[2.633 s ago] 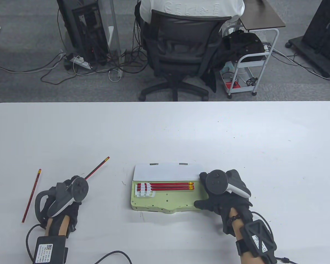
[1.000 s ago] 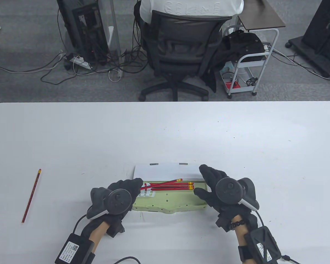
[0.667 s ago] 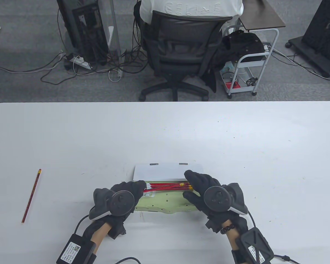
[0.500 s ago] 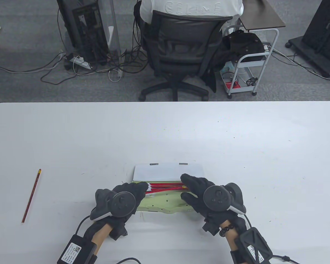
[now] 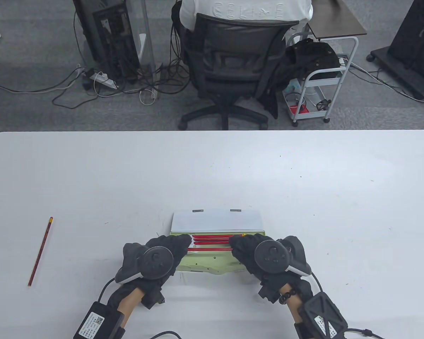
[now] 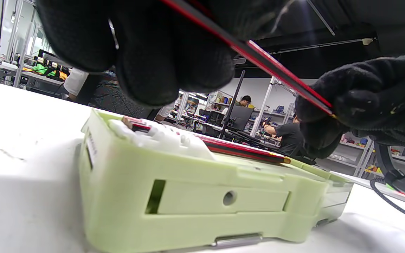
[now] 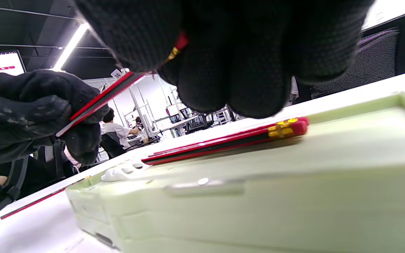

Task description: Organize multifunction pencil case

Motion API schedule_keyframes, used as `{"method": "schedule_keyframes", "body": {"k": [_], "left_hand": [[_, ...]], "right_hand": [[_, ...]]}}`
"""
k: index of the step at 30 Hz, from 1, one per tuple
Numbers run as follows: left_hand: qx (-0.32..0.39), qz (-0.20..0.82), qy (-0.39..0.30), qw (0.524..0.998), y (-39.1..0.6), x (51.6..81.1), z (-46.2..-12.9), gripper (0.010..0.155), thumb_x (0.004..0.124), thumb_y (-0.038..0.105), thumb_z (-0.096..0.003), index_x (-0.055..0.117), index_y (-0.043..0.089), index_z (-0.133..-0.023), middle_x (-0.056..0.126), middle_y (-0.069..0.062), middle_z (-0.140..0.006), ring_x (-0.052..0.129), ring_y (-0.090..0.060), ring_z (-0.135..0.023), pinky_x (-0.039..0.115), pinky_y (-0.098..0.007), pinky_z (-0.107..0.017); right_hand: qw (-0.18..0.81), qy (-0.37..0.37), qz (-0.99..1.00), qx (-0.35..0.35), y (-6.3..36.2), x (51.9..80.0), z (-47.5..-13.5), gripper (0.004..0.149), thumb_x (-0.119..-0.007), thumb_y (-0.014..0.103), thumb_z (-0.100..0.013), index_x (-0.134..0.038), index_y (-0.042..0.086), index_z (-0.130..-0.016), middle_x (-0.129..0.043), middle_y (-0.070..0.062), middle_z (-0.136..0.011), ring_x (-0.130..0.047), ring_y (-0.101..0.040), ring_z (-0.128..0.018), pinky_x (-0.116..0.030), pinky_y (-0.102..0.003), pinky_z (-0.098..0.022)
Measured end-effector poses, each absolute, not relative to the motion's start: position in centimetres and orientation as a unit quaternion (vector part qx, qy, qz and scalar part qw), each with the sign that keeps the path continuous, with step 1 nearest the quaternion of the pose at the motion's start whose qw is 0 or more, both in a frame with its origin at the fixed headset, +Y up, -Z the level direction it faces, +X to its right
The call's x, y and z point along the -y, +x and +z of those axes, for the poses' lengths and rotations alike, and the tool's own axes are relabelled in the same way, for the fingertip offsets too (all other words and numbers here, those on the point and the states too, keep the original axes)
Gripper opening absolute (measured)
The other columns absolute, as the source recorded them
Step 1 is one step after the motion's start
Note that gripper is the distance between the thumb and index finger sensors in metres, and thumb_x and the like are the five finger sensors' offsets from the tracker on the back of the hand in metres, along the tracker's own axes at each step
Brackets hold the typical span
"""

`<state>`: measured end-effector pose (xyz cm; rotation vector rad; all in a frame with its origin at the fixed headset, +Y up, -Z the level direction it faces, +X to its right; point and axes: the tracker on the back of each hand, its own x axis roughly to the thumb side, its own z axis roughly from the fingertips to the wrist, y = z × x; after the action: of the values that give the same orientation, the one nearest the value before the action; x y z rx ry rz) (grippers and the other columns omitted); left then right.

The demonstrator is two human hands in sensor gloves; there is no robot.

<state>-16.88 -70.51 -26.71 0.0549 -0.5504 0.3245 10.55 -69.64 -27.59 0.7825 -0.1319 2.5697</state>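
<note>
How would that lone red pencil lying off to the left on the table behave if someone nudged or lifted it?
The loose pencil is a thin, straight stick, so it probably stays stiff and feels light. It lies flat on the smooth white table with nothing beside it, so a sideways nudge may roll it, though flat sides, too small to tell here, would check that. So thin and low, it likely needs a fingertip pinch.

grey-carpeted workroom behind a white tabletop (image 5: 212, 166)

a black mesh office chair (image 5: 233, 67) holds a seated person in a white shirt (image 5: 245, 10); beside it stand a white rolling cart (image 5: 325, 81), a computer tower (image 5: 107, 35), a power strip (image 5: 102, 79) with tangled cables, and a brown side table (image 5: 335, 21).
</note>
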Motion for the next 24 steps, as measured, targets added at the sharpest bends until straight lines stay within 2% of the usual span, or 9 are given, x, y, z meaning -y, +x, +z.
{"method": "schedule_keyframes", "body": {"k": [5,10,13,17,22,24], "left_hand": [[0.263,0.164,0.029,0.950,-17.3,70.9,-26.8,0.046,0.067,0.032,-0.0552,0.067,0.019,-0.100,0.094,-0.008,-0.087,0.098,-0.032,-0.078,0.076,-0.063,-0.062],[0.226,0.196,0.031,0.954,-19.9,70.7,-27.7,0.070,0.068,0.049,-0.0512,0.052,0.014,-0.110,0.079,-0.016,-0.105,0.084,-0.043,-0.095,0.068,-0.067,-0.067],[0.203,0.237,-0.015,0.950,-21.8,71.4,-28.5,0.088,0.067,0.059,-0.0473,0.039,0.010,-0.115,0.062,-0.024,-0.116,0.068,-0.052,-0.104,0.060,-0.071,-0.070],[0.195,0.223,-0.088,0.951,-23.0,72.9,-29.4,0.103,0.066,0.067,-0.0409,0.027,0.009,-0.116,0.045,-0.029,-0.122,0.052,-0.058,-0.109,0.051,-0.074,-0.071],[0.214,0.182,-0.156,0.947,-22.1,74.3,-29.5,0.110,0.067,0.069,-0.0375,0.018,0.009,-0.116,0.032,-0.029,-0.124,0.039,-0.059,-0.111,0.044,-0.076,-0.072],[0.218,0.167,-0.162,0.948,-21.6,74.5,-29.5,0.110,0.067,0.069,-0.0374,0.017,0.010,-0.116,0.030,-0.028,-0.124,0.037,-0.059,-0.111,0.043,-0.076,-0.072]], "right_hand": [[0.215,0.271,0.937,0.046,11.0,69.8,-27.8,0.044,-0.077,0.029,-0.051,-0.080,0.010,-0.090,-0.094,-0.012,-0.076,-0.100,-0.034,-0.063,-0.086,-0.052,-0.053],[0.220,0.238,0.944,0.059,13.0,69.5,-28.3,0.043,-0.077,0.029,-0.051,-0.080,0.011,-0.090,-0.094,-0.012,-0.076,-0.100,-0.035,-0.064,-0.085,-0.053,-0.054],[0.217,0.218,0.949,0.063,14.5,69.3,-28.8,0.043,-0.077,0.029,-0.051,-0.080,0.011,-0.090,-0.093,-0.012,-0.078,-0.099,-0.035,-0.065,-0.084,-0.054,-0.055],[0.229,0.190,0.953,0.049,16.1,69.5,-29.4,0.043,-0.077,0.029,-0.051,-0.079,0.012,-0.091,-0.092,-0.013,-0.080,-0.097,-0.038,-0.068,-0.082,-0.056,-0.056],[0.217,0.174,0.960,0.033,17.0,70.0,-29.6,0.043,-0.077,0.029,-0.051,-0.080,0.013,-0.091,-0.089,-0.015,-0.084,-0.094,-0.040,-0.072,-0.080,-0.057,-0.058],[0.214,0.172,0.961,0.031,17.0,70.2,-29.7,0.043,-0.077,0.029,-0.051,-0.080,0.014,-0.091,-0.087,-0.016,-0.085,-0.093,-0.041,-0.073,-0.079,-0.058,-0.059]]}}
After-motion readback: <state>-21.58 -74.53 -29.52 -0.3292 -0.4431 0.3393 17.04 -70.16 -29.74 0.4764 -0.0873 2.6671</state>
